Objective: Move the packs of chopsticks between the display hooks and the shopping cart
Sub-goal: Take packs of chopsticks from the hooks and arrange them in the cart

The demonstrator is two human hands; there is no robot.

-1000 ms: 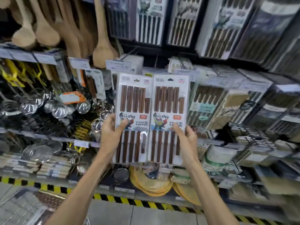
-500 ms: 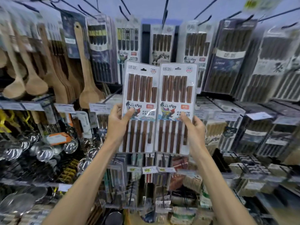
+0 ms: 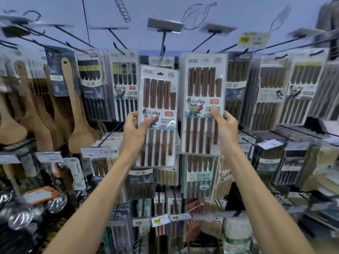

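Observation:
I hold two white blister packs of dark brown chopsticks up in front of the display wall. My left hand (image 3: 134, 130) grips the left pack (image 3: 158, 99) at its left edge, thumb across the label. My right hand (image 3: 224, 128) grips the right pack (image 3: 203, 83) at its right edge; this pack is higher, its top just below a black display hook (image 3: 163, 41) with a grey tag. A few similar packs hang on the hook behind them. The shopping cart is out of view.
Other chopstick packs (image 3: 271, 92) hang in rows right and left. Wooden spatulas (image 3: 77, 114) hang at the left, metal ladles (image 3: 55, 204) below them. Bare black hooks (image 3: 117, 38) stick out along the top. Price tags (image 3: 157, 220) line the lower rails.
Both hands have raised the packs toward the top row of hooks. The packs have separated, the right one moving higher and rightward. My view has tilted up.

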